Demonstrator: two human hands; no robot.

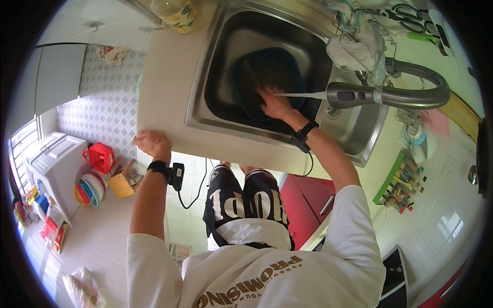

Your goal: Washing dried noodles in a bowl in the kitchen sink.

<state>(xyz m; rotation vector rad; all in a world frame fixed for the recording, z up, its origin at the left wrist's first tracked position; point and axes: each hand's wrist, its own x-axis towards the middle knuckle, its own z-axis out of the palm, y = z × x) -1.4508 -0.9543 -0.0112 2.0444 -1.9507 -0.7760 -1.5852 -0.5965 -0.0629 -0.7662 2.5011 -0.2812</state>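
Observation:
Water runs from a grey pull-out faucet (348,95) onto my right hand (274,103), which is over a dark blue basin (296,69) in the large bowl of a stainless steel sink (219,57). My right fingers are spread at the water in the basin; whether they touch anything beneath is hidden. My left hand (152,142) rests with curled fingers at the left front corner of the countertop (165,96); whether it grips the edge is unclear. Both wrists wear black straps with small devices and cables.
Cloths (356,50) hang on a wire rack behind the faucet, beside black-handled scissors (406,17). A smaller sink bowl (352,131) lies at the right. A plastic bottle (177,13) stands at the back left. Red cabinet doors (304,200) are below the counter.

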